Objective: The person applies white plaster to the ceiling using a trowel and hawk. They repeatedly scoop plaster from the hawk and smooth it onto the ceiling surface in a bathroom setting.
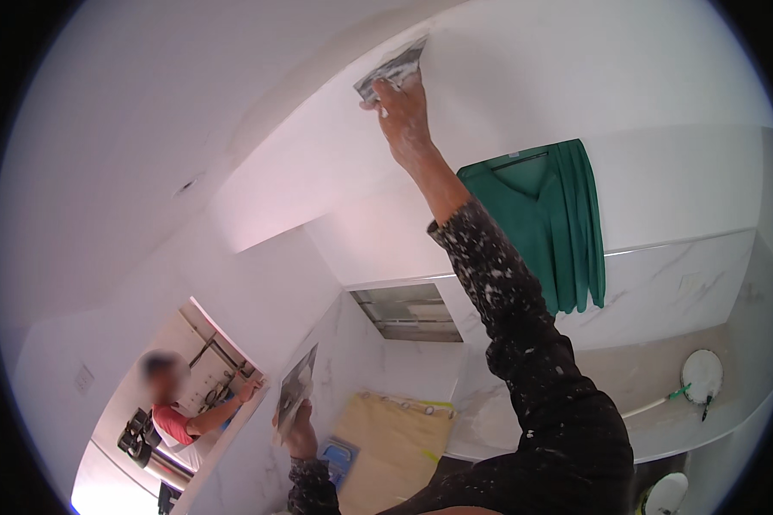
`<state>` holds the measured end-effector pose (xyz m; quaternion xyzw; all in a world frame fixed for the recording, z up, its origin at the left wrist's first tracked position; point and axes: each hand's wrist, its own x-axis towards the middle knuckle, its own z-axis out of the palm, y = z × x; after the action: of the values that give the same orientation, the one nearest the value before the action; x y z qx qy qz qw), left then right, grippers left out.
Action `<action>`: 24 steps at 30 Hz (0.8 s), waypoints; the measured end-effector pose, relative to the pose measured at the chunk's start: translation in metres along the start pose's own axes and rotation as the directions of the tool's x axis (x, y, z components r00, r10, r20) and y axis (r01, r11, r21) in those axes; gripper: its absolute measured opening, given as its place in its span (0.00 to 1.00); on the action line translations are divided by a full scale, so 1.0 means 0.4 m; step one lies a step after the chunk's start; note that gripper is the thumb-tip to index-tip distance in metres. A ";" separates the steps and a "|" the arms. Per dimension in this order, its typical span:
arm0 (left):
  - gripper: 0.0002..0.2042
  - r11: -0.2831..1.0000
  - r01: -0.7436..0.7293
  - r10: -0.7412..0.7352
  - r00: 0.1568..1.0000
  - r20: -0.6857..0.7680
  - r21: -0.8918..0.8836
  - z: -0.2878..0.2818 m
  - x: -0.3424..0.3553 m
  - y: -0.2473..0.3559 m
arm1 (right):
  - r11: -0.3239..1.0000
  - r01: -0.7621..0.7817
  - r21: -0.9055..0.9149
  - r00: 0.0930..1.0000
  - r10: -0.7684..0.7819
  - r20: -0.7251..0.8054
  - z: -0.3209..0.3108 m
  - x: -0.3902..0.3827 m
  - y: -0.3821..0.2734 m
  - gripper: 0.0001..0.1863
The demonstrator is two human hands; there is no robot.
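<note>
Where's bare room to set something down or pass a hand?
The beige surface between right sleeve, pale stick and white round container looks free. A hand could pass along the white wall right of the green garment. Crowded: around the left hand, trowel, blue object and yellow sheet.

Right arm [521, 322] stretched high, right hand [403, 113] gripping; left hand [300, 433] low, fingers curled.
</note>
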<state>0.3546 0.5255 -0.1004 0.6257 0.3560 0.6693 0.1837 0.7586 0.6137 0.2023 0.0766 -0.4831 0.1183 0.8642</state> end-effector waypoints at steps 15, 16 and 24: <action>0.12 0.998 0.055 -0.055 0.998 0.004 0.031 -0.054 -0.022 0.011 | 0.863 0.161 -0.478 0.964 -0.242 -0.113 0.001 0.201 0.084 0.33; 0.12 0.999 0.043 -0.043 0.999 0.003 0.011 -0.053 -0.023 0.012 | 0.812 0.179 -0.556 0.950 -0.290 -0.118 0.002 0.215 0.093 0.33; 0.15 0.983 0.011 -0.016 1.000 -0.023 -0.183 -0.058 -0.039 0.025 | 0.999 0.012 -0.032 0.997 -0.015 -0.077 0.012 0.200 0.039 0.35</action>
<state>0.3366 0.5021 -0.1035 0.5956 0.2995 0.7054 0.2406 0.7910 0.6380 0.2733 0.0616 -0.4506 0.1078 0.8840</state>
